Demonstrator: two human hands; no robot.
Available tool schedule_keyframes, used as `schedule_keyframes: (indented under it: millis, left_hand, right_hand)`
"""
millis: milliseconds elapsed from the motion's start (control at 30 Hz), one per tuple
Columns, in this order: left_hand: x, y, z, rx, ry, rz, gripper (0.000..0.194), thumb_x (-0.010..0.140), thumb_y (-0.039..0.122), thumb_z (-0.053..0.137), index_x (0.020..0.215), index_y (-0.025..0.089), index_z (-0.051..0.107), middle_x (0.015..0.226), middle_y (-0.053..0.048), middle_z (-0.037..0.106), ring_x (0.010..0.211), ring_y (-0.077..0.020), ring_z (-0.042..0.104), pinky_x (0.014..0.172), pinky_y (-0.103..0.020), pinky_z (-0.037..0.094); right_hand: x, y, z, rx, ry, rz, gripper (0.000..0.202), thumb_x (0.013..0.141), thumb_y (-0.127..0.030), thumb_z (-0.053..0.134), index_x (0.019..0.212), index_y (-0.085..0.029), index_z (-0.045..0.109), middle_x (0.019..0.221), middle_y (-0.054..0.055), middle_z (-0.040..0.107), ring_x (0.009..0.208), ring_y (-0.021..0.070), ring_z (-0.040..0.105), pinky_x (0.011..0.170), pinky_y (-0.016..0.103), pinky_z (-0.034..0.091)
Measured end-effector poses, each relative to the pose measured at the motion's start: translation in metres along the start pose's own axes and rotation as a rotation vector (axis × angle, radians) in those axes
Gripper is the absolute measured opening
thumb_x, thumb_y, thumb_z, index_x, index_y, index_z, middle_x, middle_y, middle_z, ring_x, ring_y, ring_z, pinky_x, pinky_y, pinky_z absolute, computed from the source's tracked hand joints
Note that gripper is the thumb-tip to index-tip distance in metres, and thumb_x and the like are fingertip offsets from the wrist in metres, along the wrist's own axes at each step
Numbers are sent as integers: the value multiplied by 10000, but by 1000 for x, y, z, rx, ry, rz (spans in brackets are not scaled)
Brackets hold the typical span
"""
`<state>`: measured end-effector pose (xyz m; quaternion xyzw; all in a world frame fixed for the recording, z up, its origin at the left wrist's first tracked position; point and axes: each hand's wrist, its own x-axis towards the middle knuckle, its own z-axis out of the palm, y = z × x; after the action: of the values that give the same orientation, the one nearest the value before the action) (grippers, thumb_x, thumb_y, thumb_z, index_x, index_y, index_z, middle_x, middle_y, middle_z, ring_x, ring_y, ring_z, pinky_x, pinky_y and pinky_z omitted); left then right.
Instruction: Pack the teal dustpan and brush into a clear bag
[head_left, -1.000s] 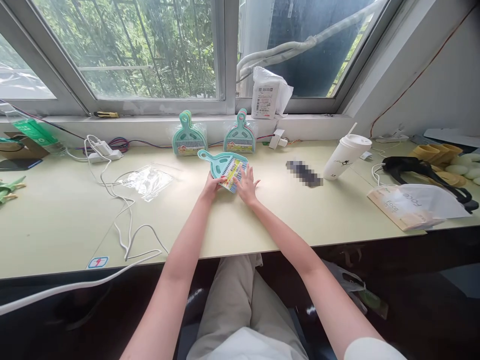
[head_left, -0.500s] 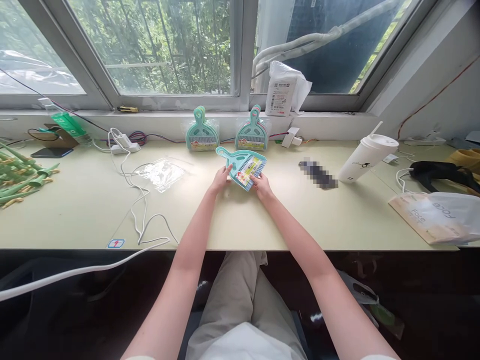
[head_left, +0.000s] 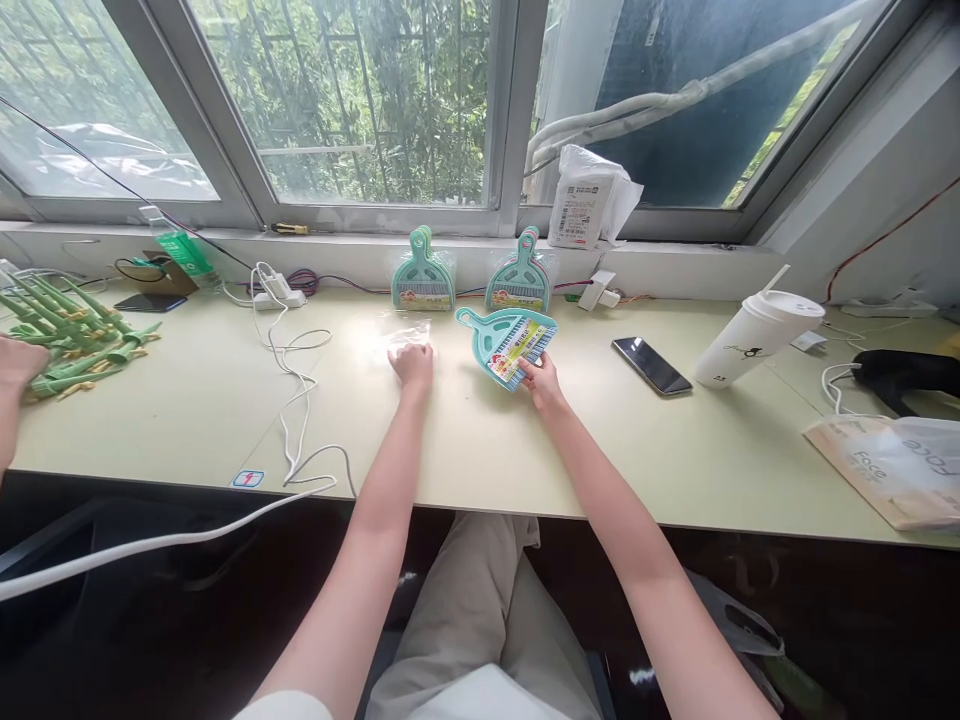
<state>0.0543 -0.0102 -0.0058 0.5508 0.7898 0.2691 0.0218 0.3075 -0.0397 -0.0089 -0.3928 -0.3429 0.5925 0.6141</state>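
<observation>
My right hand (head_left: 543, 382) grips the lower edge of a mint-green dustpan with a small brush (head_left: 504, 343), tilted above the table, its handle pointing up and left. A printed label card lies across the brush bristles. My left hand (head_left: 414, 366) is closed on a clear plastic bag (head_left: 412, 330) on the table, left of the dustpan. The bag's outline is partly lost in glare, and the fingertips are hidden. Behind stand two packed stacks of similar dustpans, the left stack (head_left: 423, 275) and the right stack (head_left: 519, 275), against the sill wall.
A phone (head_left: 651, 366) and a tilted white cup with straw (head_left: 759, 340) are on the right. White cables (head_left: 292, 400) run across the left side. Another person's hand (head_left: 19, 362) is beside green stalks (head_left: 82, 330) at far left. A paper bag (head_left: 877, 470) lies near the right edge.
My left hand has let go of the dustpan and closed on the plastic bag, which has shifted right. My right hand keeps the dustpan. Another person's hand has appeared at far left; the view has shifted.
</observation>
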Motion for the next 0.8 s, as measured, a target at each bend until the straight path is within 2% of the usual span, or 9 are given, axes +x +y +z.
schedule_keyframes:
  millis: [67, 167, 233, 333, 433, 500, 633, 800]
  left_hand:
    - [-7, 14, 7, 38, -39, 141, 390, 940, 319, 415, 957, 156, 769, 1056, -165, 698, 1066, -291, 618, 1095, -455, 310]
    - [-12, 24, 14, 41, -99, 292, 285, 894, 210, 492, 1012, 183, 751, 1119, -133, 682, 1116, -280, 590, 1000, -387, 403]
    - [-11, 23, 16, 27, -122, 294, 313, 888, 129, 457, 995, 191, 744, 1129, -122, 670, 1135, -260, 576, 949, -344, 440]
    - [-6, 18, 16, 6, -114, 201, 357, 883, 60, 399, 934, 171, 734, 1086, -124, 656, 1117, -235, 577, 939, -310, 458]
    - [-3, 14, 13, -19, -75, 133, 404, 871, 17, 355, 994, 151, 716, 1096, -138, 634, 1150, -252, 553, 983, -346, 454]
    - [-4, 15, 11, -59, -58, 136, 439, 867, 0, 323, 1040, 132, 705, 1119, -164, 619, 1193, -281, 525, 1016, -391, 440]
    - [-13, 20, 7, -248, -50, 218, 459, 868, -7, 316, 1109, 124, 684, 1188, -197, 597, 1266, -317, 473, 1074, -455, 394]
    - [-23, 32, 6, -546, -89, 434, 420, 851, 15, 427, 1078, 221, 713, 1282, -125, 602, 1311, -295, 462, 1134, -445, 359]
  right_hand:
    - [-1, -2, 1, -26, 1, 18, 310, 752, -136, 697, 1022, -241, 589, 959, -3, 749, 818, 160, 736, 763, 312, 639]
    - [-2, -4, 2, -80, 0, 63, 278, 754, -118, 685, 998, -227, 610, 964, 17, 751, 839, 174, 735, 764, 322, 639]
    - [-3, -4, 2, -116, 13, 91, 265, 749, -92, 672, 980, -212, 621, 970, 35, 751, 856, 188, 735, 778, 341, 639]
    - [-2, -4, 1, -145, 69, 95, 269, 738, -55, 653, 964, -199, 619, 1012, 55, 745, 889, 200, 732, 809, 366, 636]
    - [0, -1, -2, -152, 145, 75, 254, 746, -69, 650, 958, -200, 604, 1045, 59, 734, 913, 193, 724, 823, 363, 634]
    - [2, 1, -4, -145, 193, 66, 250, 747, -88, 657, 959, -206, 596, 1053, 55, 727, 926, 190, 717, 827, 364, 634]
    - [2, 4, -2, -103, 172, 60, 281, 725, -93, 685, 963, -211, 594, 1052, 57, 720, 940, 200, 715, 837, 383, 633]
    - [-7, 3, 10, -100, 45, 42, 264, 716, -127, 721, 938, -212, 608, 986, 52, 724, 916, 211, 713, 840, 400, 628]
